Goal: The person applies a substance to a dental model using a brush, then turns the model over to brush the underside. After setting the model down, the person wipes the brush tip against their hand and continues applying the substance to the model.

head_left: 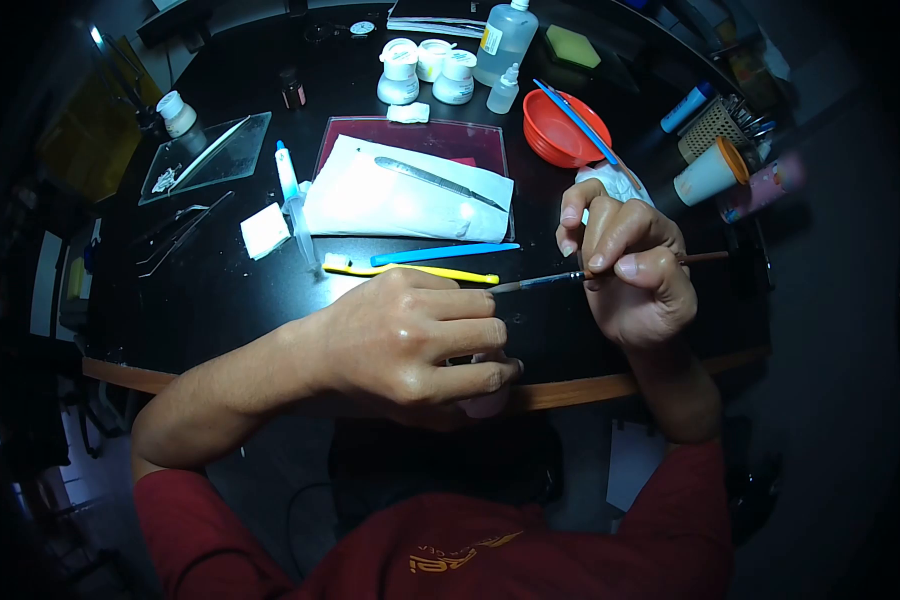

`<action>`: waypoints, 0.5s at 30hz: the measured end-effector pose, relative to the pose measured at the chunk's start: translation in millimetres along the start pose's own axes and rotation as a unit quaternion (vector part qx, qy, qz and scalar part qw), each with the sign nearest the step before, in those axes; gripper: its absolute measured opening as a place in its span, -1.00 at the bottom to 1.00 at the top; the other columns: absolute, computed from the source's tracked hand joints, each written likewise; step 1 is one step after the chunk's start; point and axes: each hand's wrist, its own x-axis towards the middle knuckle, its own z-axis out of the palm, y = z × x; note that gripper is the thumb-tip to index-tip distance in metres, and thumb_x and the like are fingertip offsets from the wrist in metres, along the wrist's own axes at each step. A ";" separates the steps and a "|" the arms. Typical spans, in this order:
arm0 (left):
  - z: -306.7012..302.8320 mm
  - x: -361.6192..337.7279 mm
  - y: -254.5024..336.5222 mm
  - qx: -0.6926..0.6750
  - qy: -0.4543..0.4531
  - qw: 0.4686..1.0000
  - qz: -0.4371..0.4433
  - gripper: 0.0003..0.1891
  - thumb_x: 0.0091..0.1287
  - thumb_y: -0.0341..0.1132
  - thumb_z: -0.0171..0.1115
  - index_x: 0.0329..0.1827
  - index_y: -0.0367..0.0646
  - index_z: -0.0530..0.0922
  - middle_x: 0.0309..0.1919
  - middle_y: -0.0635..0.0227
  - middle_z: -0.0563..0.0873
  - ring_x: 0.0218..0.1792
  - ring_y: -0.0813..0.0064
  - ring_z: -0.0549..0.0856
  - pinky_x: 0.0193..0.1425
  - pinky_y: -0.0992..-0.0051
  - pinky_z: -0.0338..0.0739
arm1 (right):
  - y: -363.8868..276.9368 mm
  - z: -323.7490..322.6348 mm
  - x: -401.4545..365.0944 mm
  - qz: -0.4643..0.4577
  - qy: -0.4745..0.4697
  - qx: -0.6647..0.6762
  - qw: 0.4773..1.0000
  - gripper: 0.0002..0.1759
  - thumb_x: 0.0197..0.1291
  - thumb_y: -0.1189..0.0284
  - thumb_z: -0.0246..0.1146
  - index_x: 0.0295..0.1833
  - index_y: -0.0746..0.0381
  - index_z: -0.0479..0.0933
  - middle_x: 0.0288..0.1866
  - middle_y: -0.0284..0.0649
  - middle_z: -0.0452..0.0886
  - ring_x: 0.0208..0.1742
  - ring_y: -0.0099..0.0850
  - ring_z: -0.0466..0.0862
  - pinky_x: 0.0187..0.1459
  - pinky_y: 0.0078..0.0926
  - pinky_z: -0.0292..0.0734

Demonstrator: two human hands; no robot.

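Observation:
A fine paintbrush [550, 281] is pinched in the fingers of my right hand [642, 265]. Its handle sticks out to the right, and its bristles point left, close to the knuckles of my left hand [415, 345]. The left hand is curled, back of the hand up, over the table's front edge. Below its fingers a pale pinkish piece [485, 402] shows in part, mostly hidden by the hand; I cannot tell its kind. Just beyond the left hand lie a yellow toothbrush [420, 270] and a blue-handled tool [445, 254].
A white tissue [370, 205] bearing a metal spatula [435, 180] lies on a dark red tray [370, 130]. Left are a syringe [292, 195], tweezers [188, 230] and a glass plate [235, 150]. White jars [400, 75], a bottle [507, 45] and a red bowl [555, 135] stand behind.

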 end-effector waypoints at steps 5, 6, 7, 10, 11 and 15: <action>1.2 1.4 2.4 0.002 -0.007 1.000 0.012 -0.66 0.03 -0.23 0.55 -0.15 -0.14 0.71 -0.34 0.42 0.57 -0.31 0.40 0.68 -0.35 0.36 0.63 | -3.8 10.8 -0.6 -0.029 -0.068 -0.052 0.996 -0.82 0.16 0.52 0.30 -0.15 0.32 0.74 -0.33 -0.15 0.78 -0.16 -0.42 0.73 0.38 -0.10 0.41; 1.1 0.9 3.1 0.005 -0.011 1.000 0.011 -0.66 0.03 -0.22 0.55 -0.15 -0.14 0.71 -0.33 0.42 0.57 -0.30 0.40 0.69 -0.34 0.36 0.63 | -3.1 11.4 0.7 -0.038 -0.088 -0.053 0.994 -0.81 0.18 0.57 0.38 -0.08 0.31 0.77 -0.24 -0.16 0.84 -0.15 -0.46 0.77 0.41 -0.08 0.39; 1.7 -0.1 3.3 0.002 -0.011 1.000 0.010 -0.66 0.03 -0.22 0.55 -0.15 -0.14 0.71 -0.32 0.41 0.58 -0.29 0.40 0.69 -0.34 0.36 0.63 | -3.8 13.7 -0.5 -0.031 -0.095 -0.060 0.993 -0.82 0.20 0.55 0.40 -0.08 0.31 0.78 -0.26 -0.17 0.84 -0.18 -0.46 0.78 0.38 -0.09 0.41; 3.8 -2.9 2.3 0.002 -0.006 1.000 0.009 -0.65 0.03 -0.20 0.54 -0.15 -0.13 0.71 -0.29 0.41 0.60 -0.26 0.40 0.70 -0.34 0.37 0.63 | -2.6 13.7 0.8 -0.046 -0.124 -0.105 0.986 -0.85 0.19 0.55 0.40 -0.13 0.30 0.79 -0.28 -0.18 0.84 -0.20 -0.47 0.78 0.34 -0.09 0.45; 4.3 -3.1 1.9 0.005 0.000 1.000 0.010 -0.65 0.03 -0.20 0.54 -0.15 -0.13 0.71 -0.29 0.41 0.60 -0.26 0.40 0.70 -0.34 0.37 0.63 | -3.8 14.6 1.7 -0.045 -0.130 -0.113 0.984 -0.86 0.18 0.55 0.41 -0.14 0.30 0.79 -0.29 -0.19 0.84 -0.21 -0.47 0.78 0.33 -0.09 0.46; 5.9 -4.3 1.7 0.004 0.012 1.000 0.009 -0.64 0.02 -0.19 0.54 -0.14 -0.12 0.72 -0.28 0.41 0.62 -0.25 0.40 0.70 -0.35 0.37 0.63 | -6.6 15.5 2.7 -0.033 -0.129 -0.119 0.984 -0.86 0.16 0.53 0.40 -0.17 0.30 0.79 -0.31 -0.20 0.83 -0.25 -0.47 0.77 0.31 -0.11 0.45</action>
